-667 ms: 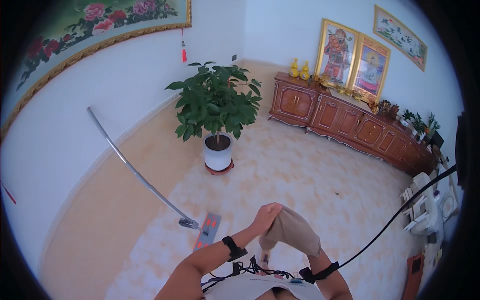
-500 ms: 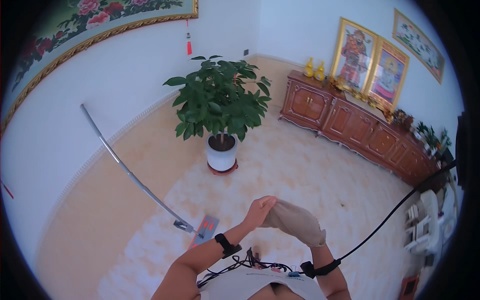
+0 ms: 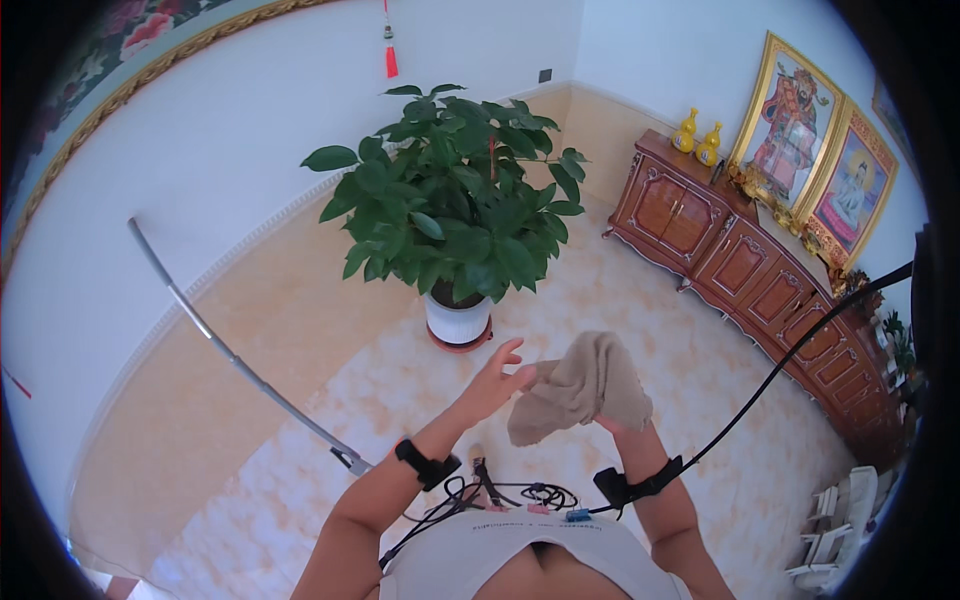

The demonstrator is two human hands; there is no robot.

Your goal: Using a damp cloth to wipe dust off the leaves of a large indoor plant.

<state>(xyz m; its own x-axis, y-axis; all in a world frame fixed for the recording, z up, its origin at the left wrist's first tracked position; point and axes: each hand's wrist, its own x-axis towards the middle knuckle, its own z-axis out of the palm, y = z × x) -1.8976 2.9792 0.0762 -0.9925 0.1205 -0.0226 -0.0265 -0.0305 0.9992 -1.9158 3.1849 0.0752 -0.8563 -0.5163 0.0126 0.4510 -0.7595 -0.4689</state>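
A grey-brown cloth (image 3: 585,385) hangs bunched in front of me, draped over my right hand (image 3: 607,424). Only the lower palm of that hand shows, the fingers being covered by the fabric; the cloth is borne by it. At the cloth's left edge is my left hand (image 3: 495,383), open, with thumb and forefinger apart. Its fingertips are close to the fabric; whether they touch it I cannot tell. To my left, a long grey pole (image 3: 235,360) leans against the wall, its lower end passing behind my left forearm.
A leafy plant in a white pot (image 3: 458,322) stands ahead on the floor. A carved brown cabinet (image 3: 745,265) runs along the right, bearing yellow vases (image 3: 697,137) and framed pictures. White chairs (image 3: 835,525) are at lower right. A black cable (image 3: 755,420) runs from my right wrist strap.
My left hand has come off the cloth and its fingers have spread. The cloth, stretched between both hands before, is now bunched over my right hand. The flat mop head has gone from view.
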